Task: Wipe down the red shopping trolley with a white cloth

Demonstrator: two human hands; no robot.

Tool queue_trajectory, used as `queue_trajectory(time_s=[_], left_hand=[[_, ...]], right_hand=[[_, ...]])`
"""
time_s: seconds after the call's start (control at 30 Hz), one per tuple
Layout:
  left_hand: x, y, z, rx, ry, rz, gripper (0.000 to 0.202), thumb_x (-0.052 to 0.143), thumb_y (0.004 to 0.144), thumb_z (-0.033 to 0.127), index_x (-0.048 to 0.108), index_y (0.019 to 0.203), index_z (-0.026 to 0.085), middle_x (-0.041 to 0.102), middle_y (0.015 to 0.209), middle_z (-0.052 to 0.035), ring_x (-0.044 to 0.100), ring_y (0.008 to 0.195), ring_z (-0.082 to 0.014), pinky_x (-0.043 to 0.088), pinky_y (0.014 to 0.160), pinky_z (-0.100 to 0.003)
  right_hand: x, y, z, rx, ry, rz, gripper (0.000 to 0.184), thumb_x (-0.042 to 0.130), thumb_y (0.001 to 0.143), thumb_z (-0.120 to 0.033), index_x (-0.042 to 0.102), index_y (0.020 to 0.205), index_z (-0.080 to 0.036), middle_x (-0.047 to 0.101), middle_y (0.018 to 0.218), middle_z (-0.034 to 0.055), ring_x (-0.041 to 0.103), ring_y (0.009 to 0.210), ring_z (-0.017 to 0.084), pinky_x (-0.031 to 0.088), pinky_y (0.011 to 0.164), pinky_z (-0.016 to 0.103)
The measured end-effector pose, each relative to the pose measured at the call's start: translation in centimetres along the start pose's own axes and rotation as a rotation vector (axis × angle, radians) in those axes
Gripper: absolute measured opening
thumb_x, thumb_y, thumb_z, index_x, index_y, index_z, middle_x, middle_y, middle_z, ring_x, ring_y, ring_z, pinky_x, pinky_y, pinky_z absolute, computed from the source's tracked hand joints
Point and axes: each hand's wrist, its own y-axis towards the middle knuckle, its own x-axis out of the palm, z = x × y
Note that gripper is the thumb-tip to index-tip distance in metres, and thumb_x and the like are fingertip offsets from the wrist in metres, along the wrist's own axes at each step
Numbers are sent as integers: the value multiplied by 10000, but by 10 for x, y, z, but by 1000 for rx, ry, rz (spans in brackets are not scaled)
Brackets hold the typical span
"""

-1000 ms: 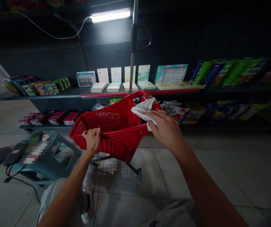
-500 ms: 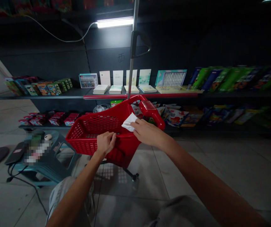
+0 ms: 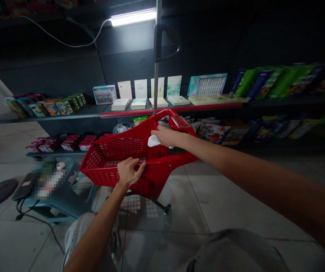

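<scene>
In front of me stands a red plastic shopping cart point(image 3: 151, 185) with perforated sides and a thick handle at its right end. My left hand point(image 3: 128, 172) grips the cart's near rim, fingers over the edge and thumb along it. Over the cart's inside, close to the handle end, my right hand point(image 3: 164, 135) holds a white cloth or tissue point(image 3: 153, 141), partly covered by the fingers. Whether the cloth touches the inner wall I cannot tell for certain.
Behind the cart runs a dark shelf point(image 3: 88, 110) with books, boxes and snack bags. A blue-grey plastic stool point(image 3: 74, 194) with a device and cables stands at the left. A metal pole point(image 3: 156, 75) with a black grip rises behind the cart.
My right hand has moved with the white cloth from the near rim to farther across the cart, towards its far side. My left hand stays on the near rim, its thumb spread a little more.
</scene>
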Motion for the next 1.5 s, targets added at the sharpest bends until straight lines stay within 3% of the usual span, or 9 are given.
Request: queue_trajectory(time_s=[0.17,0.43,0.63,0.77,0.97,1.07,1.27,1.4,1.5], left_hand=[[1,-3,3,-13,16,3,535,413,1017,575,524,624,230,593,629,-45,550,651,-183,310,636,-337],[0,-9,5,-15,36,-10,501,416,1007,557,516,631,241,597,627,-60,563,668,-204,348,648,-348],[-1,-12,4,-2,42,-16,491,405,1008,559,495,642,244,611,647,-61,577,694,-211,360,662,-355],[-3,-14,4,1,33,-15,477,407,1011,548,506,656,245,614,653,-63,588,702,-214,361,667,-356],[-11,-15,7,-47,67,-44,476,456,983,592,522,665,244,641,665,-60,593,673,-210,327,631,-341],[-20,-9,16,-86,73,-81,481,463,985,612,536,684,245,673,685,-62,603,664,-217,291,613,-338],[-31,-1,30,55,-47,-273,544,288,1072,513,570,692,246,710,714,-51,613,647,-200,272,627,-345],[-29,-6,26,88,-19,-266,556,430,979,692,565,677,245,675,649,-49,598,616,-206,248,611,-340],[-29,-9,24,95,-2,-251,608,512,878,811,559,660,246,659,624,-47,589,597,-206,234,597,-336]], right_hand=[[-8,28,8,100,-33,83,471,464,962,-66,527,1420,-158,531,1367,209,603,1191,303,488,956,389],[-19,65,34,246,56,300,467,357,1027,-104,493,1473,-127,499,1433,228,554,1219,287,487,958,375],[1,75,23,272,110,-29,608,487,1010,-392,478,1510,-46,418,1562,277,417,1428,436,436,1099,548],[-8,71,15,174,28,-100,511,517,937,-201,597,1389,23,533,1471,313,484,1394,436,409,1125,561],[-26,58,14,52,-140,-194,453,607,781,-24,731,1217,-10,700,1260,271,664,1199,363,519,1016,478],[-31,51,8,53,-110,-185,415,641,765,0,772,1154,-63,741,1210,216,685,1179,334,535,1015,446],[-41,39,-1,52,29,-163,358,650,805,-85,789,1134,-72,769,1110,195,720,1080,322,554,957,417],[-48,36,20,109,72,-24,402,626,856,-116,744,1240,-94,739,1206,186,690,1116,296,528,980,373],[-49,38,47,253,111,286,437,576,920,-148,672,1344,-98,656,1344,205,625,1212,298,498,1029,377]])
